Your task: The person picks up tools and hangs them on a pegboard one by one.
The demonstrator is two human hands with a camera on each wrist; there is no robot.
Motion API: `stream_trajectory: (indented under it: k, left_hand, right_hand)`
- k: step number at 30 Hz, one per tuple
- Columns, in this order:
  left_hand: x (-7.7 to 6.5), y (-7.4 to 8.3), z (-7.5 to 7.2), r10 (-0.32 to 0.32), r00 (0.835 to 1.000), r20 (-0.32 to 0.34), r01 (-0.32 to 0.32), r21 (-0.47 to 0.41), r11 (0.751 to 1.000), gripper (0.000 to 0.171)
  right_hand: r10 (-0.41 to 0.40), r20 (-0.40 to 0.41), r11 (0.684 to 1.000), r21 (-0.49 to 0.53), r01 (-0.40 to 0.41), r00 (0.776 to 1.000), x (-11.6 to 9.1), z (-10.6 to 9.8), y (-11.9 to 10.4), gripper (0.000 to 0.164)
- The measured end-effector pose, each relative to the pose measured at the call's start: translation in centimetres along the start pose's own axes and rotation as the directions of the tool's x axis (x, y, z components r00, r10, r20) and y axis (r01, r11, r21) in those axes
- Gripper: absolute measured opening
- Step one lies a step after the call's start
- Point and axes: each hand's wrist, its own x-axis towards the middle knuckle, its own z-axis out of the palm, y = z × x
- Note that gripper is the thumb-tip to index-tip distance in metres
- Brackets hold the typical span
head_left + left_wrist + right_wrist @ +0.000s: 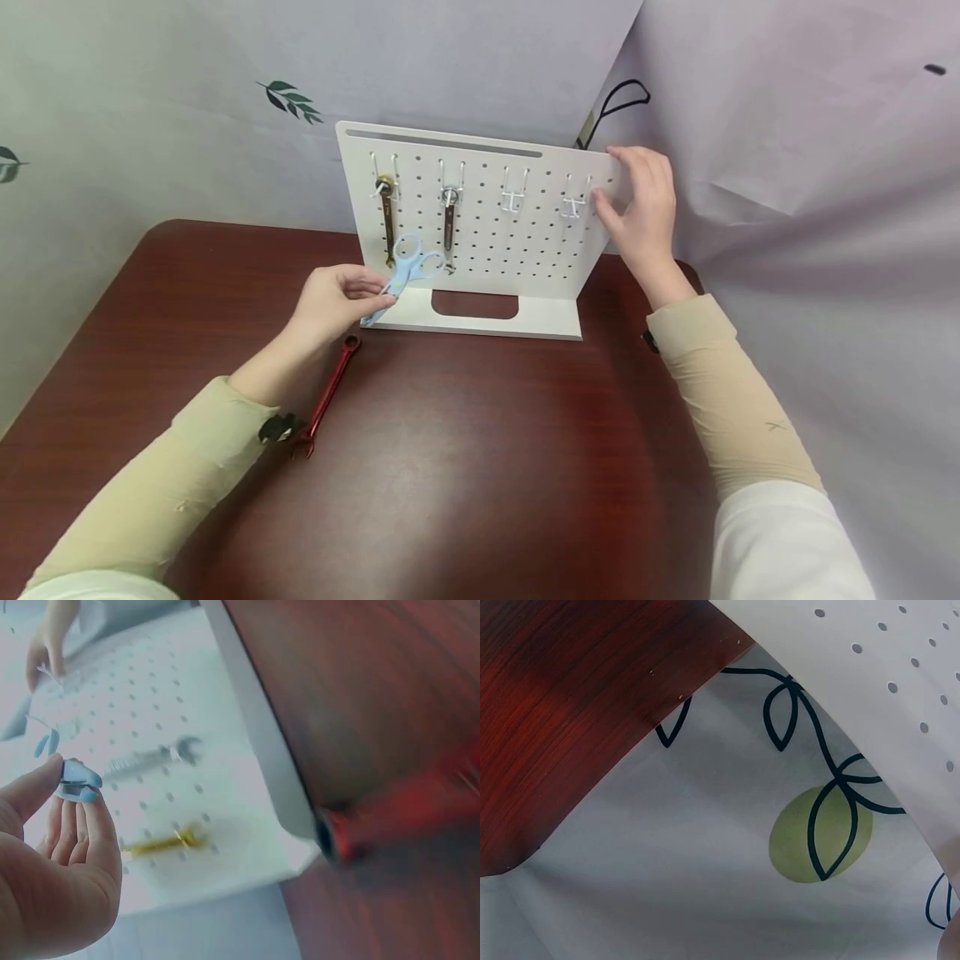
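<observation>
My left hand (pixel 330 302) pinches a pair of light blue scissors (pixel 400 279) between thumb and fingers, handle loops up, in front of the lower left of a white pegboard (pixel 420 208). The left wrist view shows the blue tip (pixel 81 781) of the scissors at the fingertips. At the board's upper right edge, my right hand (pixel 643 200) grips it, thumb on the front face and fingers over the edge. A gold wrench (pixel 387 221) and a silver wrench (pixel 449 225) hang from hooks on the board.
Two more white hooks (pixel 512 201) project from the board's right half. On the dark red table (pixel 465 450), a red wrench (pixel 330 396) lies near my left forearm. Patterned cloth (pixel 187 125) hangs behind and to the right, close to the board.
</observation>
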Motion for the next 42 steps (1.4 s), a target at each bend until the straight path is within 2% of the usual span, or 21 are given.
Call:
stream_trajectory:
  k: [6,11,19,26,42]
  left_hand:
    - [1.4,1.8,3.0,0.037,0.999,0.011,-0.037,-0.06,0.998,0.029]
    - [2.5,3.0,5.3,0.046,0.998,0.031,-0.042,-0.11,0.993,0.029]
    - [3.8,5.1,7.8,0.082,0.996,0.042,-0.073,-0.186,0.98,0.029]
    - [5.0,5.6,9.2,0.071,0.997,0.035,-0.062,-0.212,0.975,0.03]
    - [7.4,4.7,11.1,0.046,0.999,-0.02,-0.049,-0.194,0.98,0.027]
  right_hand:
    - [0.009,-0.004,1.0,-0.004,-0.009,1.0,0.0,0.1,0.0,0.043]
    - [0.011,-0.003,1.0,-0.002,-0.011,1.0,0.0,0.1,0.0,0.043]
    - [0.005,-0.004,1.0,0.0,-0.005,1.0,0.1,0.3,0.0,0.043]
    - [0.005,-0.008,1.0,-0.007,-0.005,1.0,0.2,0.3,0.0,0.043]
    - [0.004,-0.021,1.0,0.005,-0.004,1.0,0.1,0.2,0.0,0.043]
